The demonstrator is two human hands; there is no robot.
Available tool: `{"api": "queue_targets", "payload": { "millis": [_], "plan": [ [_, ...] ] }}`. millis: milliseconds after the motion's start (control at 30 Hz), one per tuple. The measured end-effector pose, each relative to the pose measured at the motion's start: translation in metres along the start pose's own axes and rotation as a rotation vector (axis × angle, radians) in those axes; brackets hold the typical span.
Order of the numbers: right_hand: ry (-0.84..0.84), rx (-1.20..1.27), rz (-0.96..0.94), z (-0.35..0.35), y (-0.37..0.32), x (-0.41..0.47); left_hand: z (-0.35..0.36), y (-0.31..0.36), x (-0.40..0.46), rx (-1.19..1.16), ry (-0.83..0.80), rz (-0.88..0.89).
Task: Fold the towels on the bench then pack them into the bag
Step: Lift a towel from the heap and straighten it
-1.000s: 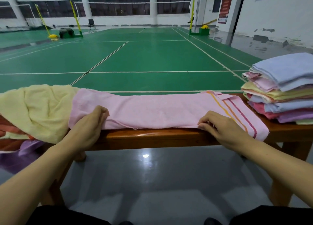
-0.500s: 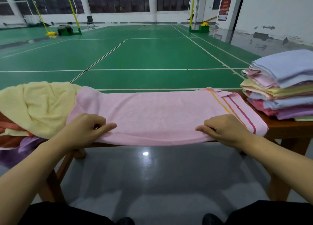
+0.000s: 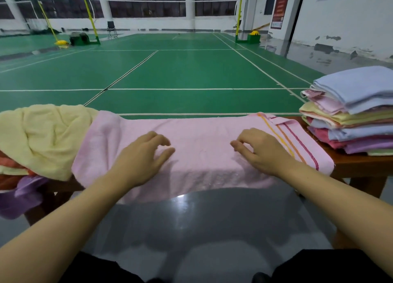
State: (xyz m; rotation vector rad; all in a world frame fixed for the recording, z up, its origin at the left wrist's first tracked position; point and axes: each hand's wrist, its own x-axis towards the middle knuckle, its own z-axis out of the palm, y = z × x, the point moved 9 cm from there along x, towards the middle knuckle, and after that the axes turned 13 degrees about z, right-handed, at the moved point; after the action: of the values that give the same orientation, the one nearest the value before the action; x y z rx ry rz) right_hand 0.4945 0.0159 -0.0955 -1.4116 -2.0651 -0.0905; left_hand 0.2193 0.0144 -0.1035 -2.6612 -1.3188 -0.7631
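Observation:
A pink towel (image 3: 202, 138) with orange and red stripes at its right end lies lengthwise over the wooden bench (image 3: 359, 165). Its near edge hangs over the bench's front. My left hand (image 3: 144, 157) rests on top of the towel left of its middle, fingers loosely bent and thumb spread. My right hand (image 3: 262, 153) rests on it right of the middle, just left of the stripes, fingers loosely bent. Neither hand holds a fold of cloth. No bag is in view.
A stack of folded towels (image 3: 361, 112) stands on the bench's right end. At the left end lies an unfolded heap: a yellow towel (image 3: 42, 138) over an orange one, and a purple towel (image 3: 21, 195) hanging down. Grey floor lies in front, green court behind.
Both hands let go of the towel's near edge and slid inward onto its top. The near edge, pulled toward me, now hangs over the bench front.

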Motion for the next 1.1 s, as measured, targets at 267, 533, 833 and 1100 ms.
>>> {"api": "queue_targets", "payload": {
  "millis": [267, 533, 833, 1100],
  "plan": [
    [-0.396, 0.047, 0.258, 0.08, 0.016, 0.084, 0.082, 0.029, 0.063, 0.014, -0.322, -0.202],
    [-0.422, 0.05, 0.385, 0.121, 0.033, 0.157, 0.076, 0.032, 0.09, -0.066, -0.154, -0.229],
    [-0.748, -0.12, 0.405, 0.165, 0.045, 0.176, 0.079, 0.091, 0.053, -1.564, 0.15, -0.924],
    [-0.523, -0.017, 0.391, 0.159, 0.051, 0.187, 0.124, 0.14, -0.021, -1.75, -0.314, -1.14]
  ]
}}
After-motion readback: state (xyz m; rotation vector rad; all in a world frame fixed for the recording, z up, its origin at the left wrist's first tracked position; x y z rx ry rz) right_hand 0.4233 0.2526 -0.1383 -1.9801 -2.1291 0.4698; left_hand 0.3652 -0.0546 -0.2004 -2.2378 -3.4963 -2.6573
